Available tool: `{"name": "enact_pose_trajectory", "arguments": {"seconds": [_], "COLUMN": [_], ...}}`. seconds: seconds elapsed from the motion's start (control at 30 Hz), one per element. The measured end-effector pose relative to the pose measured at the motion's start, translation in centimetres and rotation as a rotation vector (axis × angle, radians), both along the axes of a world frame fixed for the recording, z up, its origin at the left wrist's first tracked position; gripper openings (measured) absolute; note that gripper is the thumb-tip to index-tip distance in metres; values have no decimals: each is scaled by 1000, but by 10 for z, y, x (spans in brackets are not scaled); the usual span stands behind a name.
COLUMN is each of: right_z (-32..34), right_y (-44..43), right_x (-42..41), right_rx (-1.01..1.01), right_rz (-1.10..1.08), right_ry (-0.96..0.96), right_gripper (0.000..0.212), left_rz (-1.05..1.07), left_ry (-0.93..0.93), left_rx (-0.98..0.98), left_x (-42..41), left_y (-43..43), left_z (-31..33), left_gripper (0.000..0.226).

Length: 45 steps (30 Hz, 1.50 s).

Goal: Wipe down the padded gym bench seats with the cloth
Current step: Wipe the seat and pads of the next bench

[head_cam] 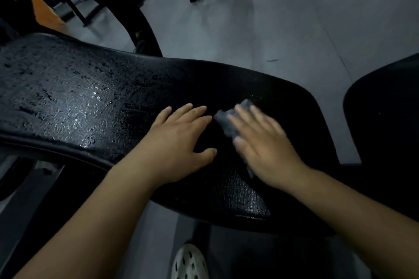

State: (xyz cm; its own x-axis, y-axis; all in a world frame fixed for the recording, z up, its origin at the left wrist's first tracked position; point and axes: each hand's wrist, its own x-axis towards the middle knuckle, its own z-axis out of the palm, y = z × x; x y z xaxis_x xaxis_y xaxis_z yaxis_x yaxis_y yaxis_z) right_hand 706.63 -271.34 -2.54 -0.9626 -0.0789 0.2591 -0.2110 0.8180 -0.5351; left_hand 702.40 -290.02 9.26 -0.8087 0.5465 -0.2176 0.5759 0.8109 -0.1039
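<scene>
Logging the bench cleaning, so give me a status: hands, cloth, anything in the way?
Right hand flat on grey cloth, pressing it to the bench pad. Left hand flat on pad, bare. That hand sits just beside the cloth.

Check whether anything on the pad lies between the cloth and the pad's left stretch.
The left hand rests flat on the pad just left of the cloth, which the right hand presses down. Beyond that hand, nothing visible lies on the pad.

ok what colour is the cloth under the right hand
The cloth is dull grey-blue; the head view shows it.
</scene>
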Motion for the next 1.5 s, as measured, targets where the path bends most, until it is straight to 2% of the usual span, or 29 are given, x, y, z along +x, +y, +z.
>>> {"name": "enact_pose_trajectory", "arguments": {"seconds": [0.1, 0.13, 0.23, 0.3, 0.33, 0.43, 0.5, 0.57, 0.63, 0.7, 0.73, 0.77, 0.87, 0.93, 1.03, 1.13, 1.17, 1.23, 1.3, 1.33, 1.43, 1.5], "right_z": [-13, -21, -28, -19, -12, -2, -11, -25, -29, -16, -7, 3, 6, -9, -17, 5, 12, 12, 0, -7, -8, 3], "right_y": [13, 32, 71, 61, 47, 15, 28, 56, 74, 62, 47, 31, 13, 41, 76, 42, 28, 14, 31, 46, 71, 51], "right_x": [44, 42, -7, -41, -46, -14, 11, -7, -52, -92, -101, -99, -55, -40, -81, -127, -126, -99, -69, -71, -117, -146], "right_rx": [10, 31, 40, 15, 13, -18, -36, 49, 82, -3, -9, 17, 44, 78, 73, 29, 15, -19, -3, 34, 52, 40], "right_rz": [276, 290, 29, -146, -162, 62, 229, 260, 143, -117, -174, -174, 116, 240, -1, -190, -164, 40, 208, 211, -29, -177], "right_ry": [33, 38, -60, -154, -152, -1, 13, 28, 20, -146, -209, -190, 25, 22, -50, -179, -150, -23, 10, 16, -85, -185], "right_gripper": [53, 53, 68, 78, 78, 68, 60, 59, 56, 53, 55, 57, 65, 64, 66, 64, 68, 72, 61, 58, 61, 60], "left_rz": [-1, -4, 0, 9, 15, 25, 25, 32, 39, 42, 43, 44, 35, 28, 28, 26, 28, 23, 6, 5, 5, 10], "left_ry": [28, 25, 39, 54, 60, 65, 56, 58, 73, 90, 98, 105, 122, 127, 154, 157, 153, 139, 140, 143, 154, 150], "left_rx": [12, 7, 13, 18, 16, 28, 42, 57, 83, 108, 116, 122, 143, 147, 159, 168, 176, 195, 203, 203, 187, 190], "left_x": [-4, -4, -2, -2, -2, -8, -11, -16, -19, -22, -24, -26, -33, -32, -31, -31, -32, -34, -37, -38, -41, -42], "left_y": [0, -1, 5, 10, 13, 16, 16, 16, 19, 22, 23, 23, 21, 20, 22, 24, 23, 20, 17, 17, 20, 23], "left_z": [-1, -1, -3, -5, -5, -5, -5, -6, -7, -7, -7, -7, -9, -11, -11, -12, -13, -13, -12, -11, -9, -8], "left_gripper": [80, 75, 70, 68, 68, 68, 68, 67, 64, 61, 60, 61, 61, 60, 57, 55, 54, 54, 55, 56, 56, 57]}}
